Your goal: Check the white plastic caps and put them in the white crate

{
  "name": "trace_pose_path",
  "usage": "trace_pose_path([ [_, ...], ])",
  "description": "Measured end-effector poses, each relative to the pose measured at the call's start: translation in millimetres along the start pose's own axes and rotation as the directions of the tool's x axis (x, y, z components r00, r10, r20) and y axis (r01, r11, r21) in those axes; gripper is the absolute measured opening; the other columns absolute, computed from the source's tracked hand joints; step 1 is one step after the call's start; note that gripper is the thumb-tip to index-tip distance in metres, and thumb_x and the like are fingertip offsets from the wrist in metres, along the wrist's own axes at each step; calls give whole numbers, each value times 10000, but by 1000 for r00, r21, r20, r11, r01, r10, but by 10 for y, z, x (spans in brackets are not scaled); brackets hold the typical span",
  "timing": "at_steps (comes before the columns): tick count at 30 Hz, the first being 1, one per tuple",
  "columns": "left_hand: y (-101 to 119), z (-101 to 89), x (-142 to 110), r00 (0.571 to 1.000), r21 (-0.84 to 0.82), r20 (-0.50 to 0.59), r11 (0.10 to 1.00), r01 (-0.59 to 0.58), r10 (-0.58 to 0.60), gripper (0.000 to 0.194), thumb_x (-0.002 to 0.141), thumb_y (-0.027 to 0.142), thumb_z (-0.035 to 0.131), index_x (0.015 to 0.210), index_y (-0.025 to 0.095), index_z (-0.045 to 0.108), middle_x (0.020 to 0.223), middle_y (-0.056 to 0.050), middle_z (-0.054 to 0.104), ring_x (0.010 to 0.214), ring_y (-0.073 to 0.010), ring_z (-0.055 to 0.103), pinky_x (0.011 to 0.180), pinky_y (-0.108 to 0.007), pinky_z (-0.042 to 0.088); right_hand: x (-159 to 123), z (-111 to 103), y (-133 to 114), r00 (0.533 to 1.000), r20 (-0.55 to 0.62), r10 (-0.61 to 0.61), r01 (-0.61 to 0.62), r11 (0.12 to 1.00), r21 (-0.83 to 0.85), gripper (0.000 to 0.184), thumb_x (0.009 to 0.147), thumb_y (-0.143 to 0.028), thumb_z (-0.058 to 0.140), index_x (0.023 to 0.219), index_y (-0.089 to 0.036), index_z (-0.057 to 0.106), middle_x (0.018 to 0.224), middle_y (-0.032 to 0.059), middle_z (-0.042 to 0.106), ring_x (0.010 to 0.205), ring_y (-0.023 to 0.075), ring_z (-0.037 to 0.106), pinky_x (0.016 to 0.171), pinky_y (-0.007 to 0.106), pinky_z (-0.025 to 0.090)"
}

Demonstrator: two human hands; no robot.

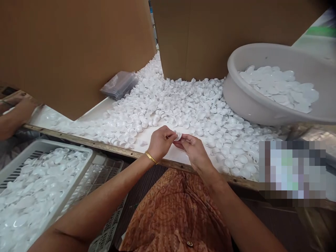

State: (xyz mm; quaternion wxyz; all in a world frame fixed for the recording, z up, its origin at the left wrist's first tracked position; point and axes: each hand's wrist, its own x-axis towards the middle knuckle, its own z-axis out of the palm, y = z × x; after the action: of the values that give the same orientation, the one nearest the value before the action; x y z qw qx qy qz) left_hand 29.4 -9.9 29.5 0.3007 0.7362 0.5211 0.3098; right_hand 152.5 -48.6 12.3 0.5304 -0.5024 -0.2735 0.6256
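Between my two hands is a small round white plastic piece, held just above the table near its front edge. My left hand, with a gold bracelet at the wrist, pinches its left side between thumb and fingers. Closed on the right side of the same piece is my right hand. Many similar shiny white pieces lie heaped on the white table behind and around both hands. Part of the held piece is covered by my fingertips.
A large pale basin with flat white discs stands at right. Cardboard sheets rise behind the heap, near a clear plastic packet. At lower left, a crate holds white pieces. Another person's hand is at far left.
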Motion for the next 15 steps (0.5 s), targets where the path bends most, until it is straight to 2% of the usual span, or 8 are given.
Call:
trace_pose_path([
  [2,12,7,-22,1000,60,-13,998,-22,23,152,780,194,574,675,174,683,648,-2,546,627,-116,505,593,-248,373,-15,30,-8,1000,-2,-3,3,1000,-16,191,664,-153,556,841,-130,621,851,40,674,805,154,639,882,358,492],
  [9,-51,46,-66,999,100,-51,995,0,5,147,780,198,581,690,165,693,629,-4,554,611,-113,518,588,-234,376,-8,118,24,998,-43,-38,32,992,-125,256,623,-79,494,822,-158,635,817,23,679,828,164,626,870,351,488],
  [15,-84,176,-112,982,288,-62,946,-152,177,200,826,211,518,695,158,660,709,-31,564,660,-122,519,592,-235,372,-4,204,32,997,-73,5,-9,998,-58,184,615,-101,543,774,-141,627,745,17,672,789,164,621,848,335,485],
])
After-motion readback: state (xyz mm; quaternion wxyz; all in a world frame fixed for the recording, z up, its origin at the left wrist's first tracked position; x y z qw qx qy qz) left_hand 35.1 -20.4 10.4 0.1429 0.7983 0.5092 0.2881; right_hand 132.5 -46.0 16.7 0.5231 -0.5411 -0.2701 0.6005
